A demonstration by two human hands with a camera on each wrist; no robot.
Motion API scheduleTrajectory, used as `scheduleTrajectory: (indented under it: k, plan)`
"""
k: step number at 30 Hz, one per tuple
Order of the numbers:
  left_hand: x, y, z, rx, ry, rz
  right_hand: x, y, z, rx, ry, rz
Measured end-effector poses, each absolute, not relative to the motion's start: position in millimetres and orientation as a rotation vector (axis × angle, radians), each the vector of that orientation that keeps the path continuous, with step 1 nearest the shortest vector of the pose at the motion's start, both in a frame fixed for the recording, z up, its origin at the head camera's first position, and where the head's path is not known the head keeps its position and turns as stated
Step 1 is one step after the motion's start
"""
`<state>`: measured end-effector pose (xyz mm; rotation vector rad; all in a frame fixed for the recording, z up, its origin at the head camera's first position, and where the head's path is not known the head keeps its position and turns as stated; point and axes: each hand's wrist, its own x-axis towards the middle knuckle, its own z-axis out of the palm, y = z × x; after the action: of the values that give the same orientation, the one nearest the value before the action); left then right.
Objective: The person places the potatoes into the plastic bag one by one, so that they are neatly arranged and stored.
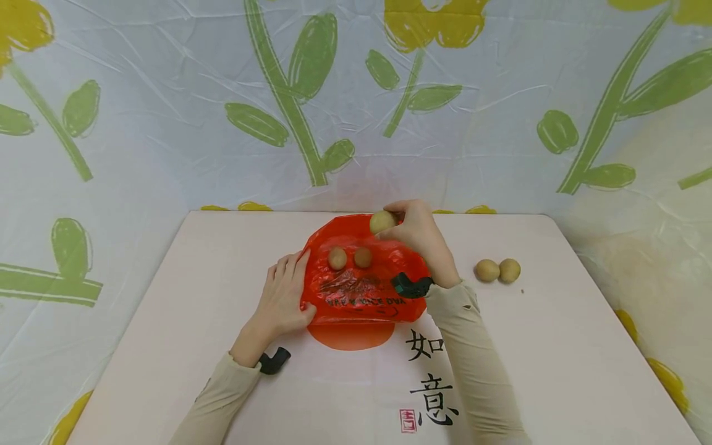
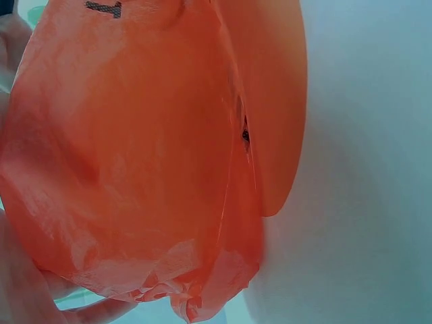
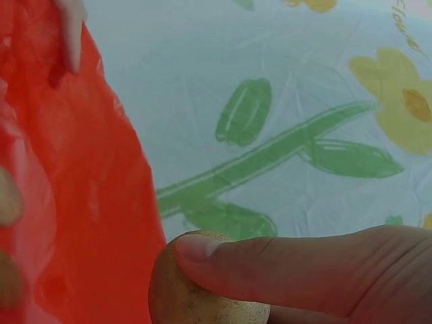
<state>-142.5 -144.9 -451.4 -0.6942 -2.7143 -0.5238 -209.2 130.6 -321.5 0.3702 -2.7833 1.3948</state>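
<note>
My right hand [image 1: 414,232] holds a round tan potato [image 1: 382,223] between thumb and fingers, above the far right part of a red plastic bag [image 1: 356,290]. In the right wrist view the thumb presses on the speckled potato [image 3: 202,297]. Two more potatoes, a left one [image 1: 337,258] and a right one [image 1: 363,257], lie side by side at the bag. My left hand [image 1: 283,296] rests along the bag's left edge, fingers extended and thumb apart. In the left wrist view, the crinkled bag [image 2: 135,148] covers part of that hand.
Right of the bag, two potatoes, one [image 1: 487,271] touching the other [image 1: 509,271], lie on the pale table [image 1: 556,346]. Black characters and an orange disc [image 1: 350,337] mark the tabletop. A flower-patterned sheet [image 1: 183,123] hangs behind the table.
</note>
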Motion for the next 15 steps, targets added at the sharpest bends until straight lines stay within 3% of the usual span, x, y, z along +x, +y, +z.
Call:
scheduleTrajectory:
  k: [15]
  plan:
    - [-142, -145, -448, -0.703, -2.717, -0.524, -219, 119, -358, 0.039, -2.940, 1.445]
